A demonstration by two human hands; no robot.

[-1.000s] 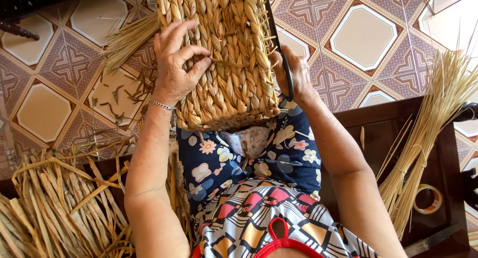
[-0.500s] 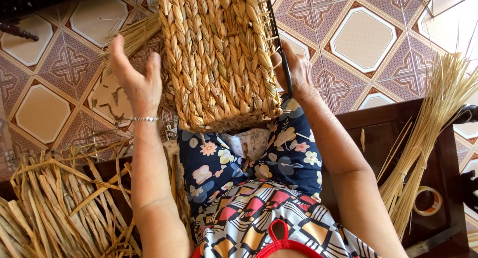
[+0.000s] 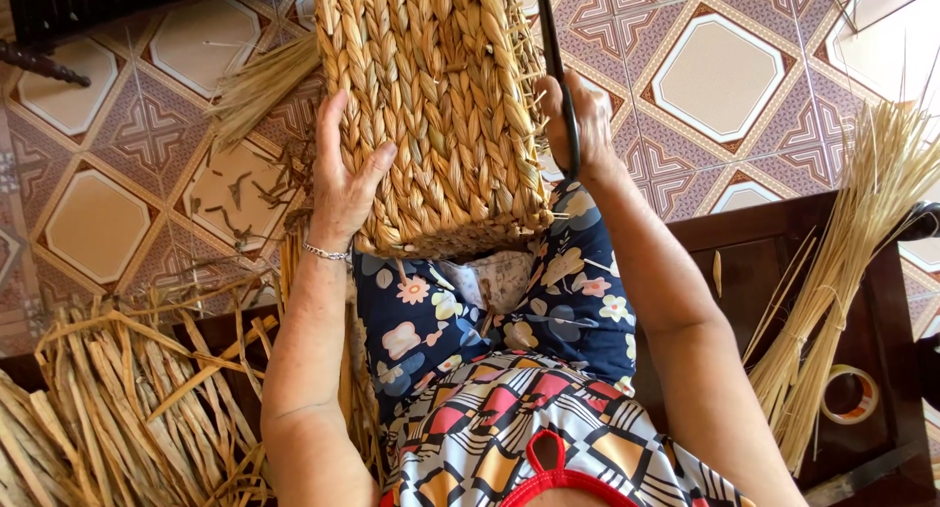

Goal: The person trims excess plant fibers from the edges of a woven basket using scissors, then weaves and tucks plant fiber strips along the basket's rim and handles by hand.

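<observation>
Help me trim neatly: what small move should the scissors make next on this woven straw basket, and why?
Probably snip the loose straw ends along the golden braided straw basket edge: the right hand holds dark scissors there, while the left hand steadies it.

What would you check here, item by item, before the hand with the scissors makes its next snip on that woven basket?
1. Woven basket steadied: ok, it rests on the lap and the left hand lies flat on its side.
2. Grip on the scissors: ok, the right hand is closed round the handles.
3. Blades open or shut: cannot tell, they show edge-on as one dark line.
4. Left fingers away from the blades: ok, they sit on the opposite side of the basket.
5. Stray ends to trim: ok, loose straw tips stick out beside the blades.
6. Spare straw bundle nearby: ok, it lies at the right.
</observation>
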